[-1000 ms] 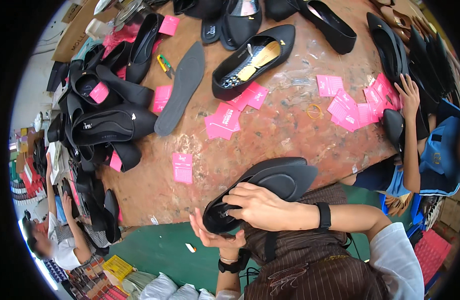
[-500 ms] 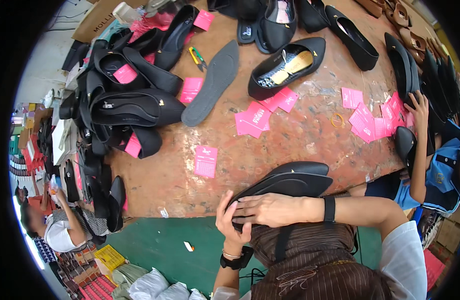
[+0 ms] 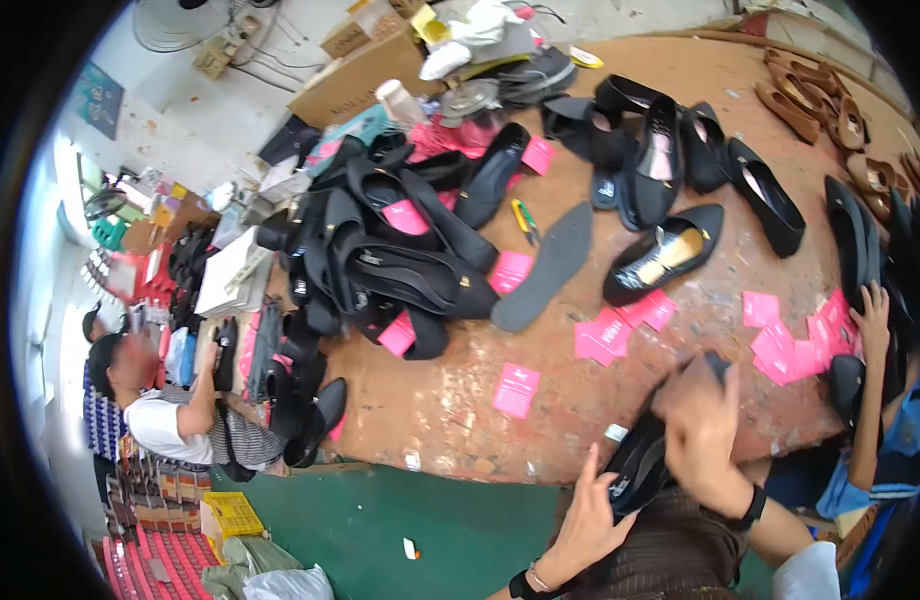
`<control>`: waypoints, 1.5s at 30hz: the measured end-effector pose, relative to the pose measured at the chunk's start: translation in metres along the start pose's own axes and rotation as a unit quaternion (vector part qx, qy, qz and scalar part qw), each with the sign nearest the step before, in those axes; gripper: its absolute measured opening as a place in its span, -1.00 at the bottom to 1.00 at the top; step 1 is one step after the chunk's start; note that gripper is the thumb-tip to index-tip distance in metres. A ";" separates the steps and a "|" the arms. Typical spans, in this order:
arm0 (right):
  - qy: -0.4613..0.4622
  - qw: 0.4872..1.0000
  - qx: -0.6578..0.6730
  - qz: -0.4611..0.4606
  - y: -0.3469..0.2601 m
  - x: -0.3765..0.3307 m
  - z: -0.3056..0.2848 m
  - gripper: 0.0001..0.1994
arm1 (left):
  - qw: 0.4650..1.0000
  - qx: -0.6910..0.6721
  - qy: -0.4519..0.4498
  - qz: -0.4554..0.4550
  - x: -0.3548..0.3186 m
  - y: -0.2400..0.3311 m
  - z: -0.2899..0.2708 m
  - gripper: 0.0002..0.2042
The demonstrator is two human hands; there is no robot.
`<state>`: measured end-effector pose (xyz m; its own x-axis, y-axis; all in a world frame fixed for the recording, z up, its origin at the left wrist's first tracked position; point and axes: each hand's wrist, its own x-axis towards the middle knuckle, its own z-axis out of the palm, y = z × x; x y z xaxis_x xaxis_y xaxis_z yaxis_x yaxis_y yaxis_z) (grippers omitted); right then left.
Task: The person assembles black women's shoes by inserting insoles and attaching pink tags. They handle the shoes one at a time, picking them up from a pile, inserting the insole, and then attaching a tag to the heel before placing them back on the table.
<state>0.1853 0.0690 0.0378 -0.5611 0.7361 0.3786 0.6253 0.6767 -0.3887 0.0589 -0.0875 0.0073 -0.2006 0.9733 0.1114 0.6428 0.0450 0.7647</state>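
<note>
At the table's near edge I have a black flat shoe (image 3: 638, 462), tilted with its opening up and its heel toward me. My left hand (image 3: 588, 515) grips the heel end, thumb on one side and fingers on the other. Over the front half lies my right hand (image 3: 702, 425), smeared by motion, so its fingers cannot be made out. A small white tag (image 3: 616, 433) shows beside the shoe's rim. Farther off lie a dark grey insole (image 3: 550, 268), another black flat (image 3: 665, 255) with a gold-coloured lining, and a pink card (image 3: 517, 390).
A heap of black shoes (image 3: 410, 275) covers the table's left part, with yellow-green thread snips (image 3: 525, 222) alongside. Pink cards (image 3: 785, 350) lie at the right, near another person's hand (image 3: 873, 318). Brown shoes (image 3: 795, 105) sit at the far right. Another person (image 3: 170, 410) works at the left.
My view has swung left. My hands have separated: the left now holds the heel, the right has moved to the shoe's front. The shoe has turned, showing its inside.
</note>
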 end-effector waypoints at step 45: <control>-0.226 0.969 -0.077 -0.061 0.015 -0.029 -0.003 -0.43 | 0.939 0.209 -0.272 0.038 0.024 0.048 0.042 -0.51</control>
<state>0.2126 0.0577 0.0240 -0.7941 0.6078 -0.0059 0.5937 0.7735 -0.2221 0.1165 -0.0528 0.0202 0.1921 0.9431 -0.2713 0.8967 -0.0563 0.4391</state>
